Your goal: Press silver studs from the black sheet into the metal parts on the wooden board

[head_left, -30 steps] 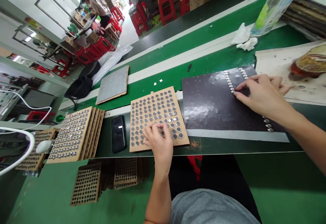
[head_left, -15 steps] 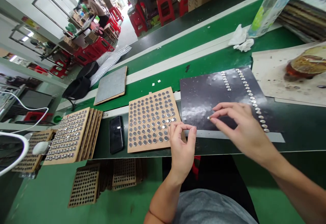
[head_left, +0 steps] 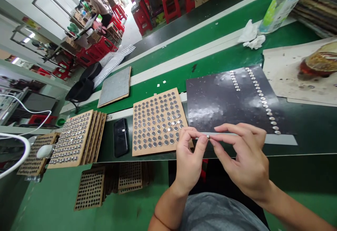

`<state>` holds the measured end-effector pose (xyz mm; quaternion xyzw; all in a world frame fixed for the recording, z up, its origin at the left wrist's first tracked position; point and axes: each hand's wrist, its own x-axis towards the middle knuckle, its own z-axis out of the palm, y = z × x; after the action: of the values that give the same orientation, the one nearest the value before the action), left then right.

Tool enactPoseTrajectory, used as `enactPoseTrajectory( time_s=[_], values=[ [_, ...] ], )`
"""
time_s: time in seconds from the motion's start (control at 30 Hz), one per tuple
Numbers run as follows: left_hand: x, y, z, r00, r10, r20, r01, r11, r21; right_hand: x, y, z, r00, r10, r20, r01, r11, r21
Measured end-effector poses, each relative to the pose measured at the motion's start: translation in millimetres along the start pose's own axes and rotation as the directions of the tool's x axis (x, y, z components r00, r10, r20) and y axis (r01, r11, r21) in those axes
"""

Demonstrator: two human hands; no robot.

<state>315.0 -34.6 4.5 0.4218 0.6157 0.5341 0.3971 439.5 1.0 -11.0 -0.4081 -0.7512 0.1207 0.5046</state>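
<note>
My left hand (head_left: pixel 189 155) and my right hand (head_left: pixel 243 162) meet at the near edge of the bench, fingertips together. Between them is a small silver button cell (head_left: pixel 208 137), pinched at the tips of both hands. Just left of my left hand lies a wooden tray (head_left: pixel 157 122) whose holes hold several button cells. Behind my hands lies a dark sheet (head_left: pixel 223 101) with two rows of cells (head_left: pixel 260 96) laid along its right side.
A black phone (head_left: pixel 120 137) lies left of the tray. A stack of filled wooden trays (head_left: pixel 76 138) stands further left, with empty perforated trays (head_left: pixel 91 188) below the bench. Crumpled tissue (head_left: pixel 250 36), a grey board (head_left: pixel 116 86) and a person (head_left: pixel 96 6) are farther off.
My right hand came back from the cell rows on the dark sheet to the near edge. My left hand lifted off the tray and moved right to meet it over one cell.
</note>
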Motion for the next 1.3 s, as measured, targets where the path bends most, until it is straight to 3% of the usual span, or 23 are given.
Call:
enactPoseTrajectory(
  time_s=[0.13,0.27,0.4,0.63,0.83,0.97,1.2,1.3],
  values=[
    [-2,5,5.2,0.997,0.056,-0.055,-0.054,0.998,0.036,-4,-6,3,0.997,0.078,0.028,-0.081,0.986,0.146],
    [-4,4,6.8,0.993,0.089,-0.072,-0.084,0.994,0.076,-6,-10,3,0.962,0.23,0.144,-0.269,0.884,0.383],
    [-6,2,7.3,0.991,0.111,-0.08,-0.1,0.986,0.133,-9,-13,4,0.945,0.312,0.101,-0.323,0.836,0.443],
    [-9,-2,8.5,0.982,0.156,-0.103,-0.139,0.978,0.159,-4,-20,2,0.862,0.473,0.182,-0.476,0.632,0.611],
    [-9,-4,8.1,0.978,0.182,-0.099,-0.165,0.973,0.163,2,-23,-2,0.817,0.533,0.222,-0.532,0.545,0.648],
    [-10,-3,6.7,0.982,0.177,-0.066,-0.167,0.976,0.143,4,-20,-3,0.795,0.564,0.225,-0.557,0.53,0.639],
    [-12,-2,5.0,0.979,0.204,-0.026,-0.2,0.973,0.113,3,-19,-4,0.809,0.556,0.193,-0.55,0.598,0.583],
    [-12,-2,4.8,0.976,0.216,-0.016,-0.213,0.972,0.1,0,-17,-5,0.793,0.57,0.214,-0.56,0.546,0.623]
  ],
)
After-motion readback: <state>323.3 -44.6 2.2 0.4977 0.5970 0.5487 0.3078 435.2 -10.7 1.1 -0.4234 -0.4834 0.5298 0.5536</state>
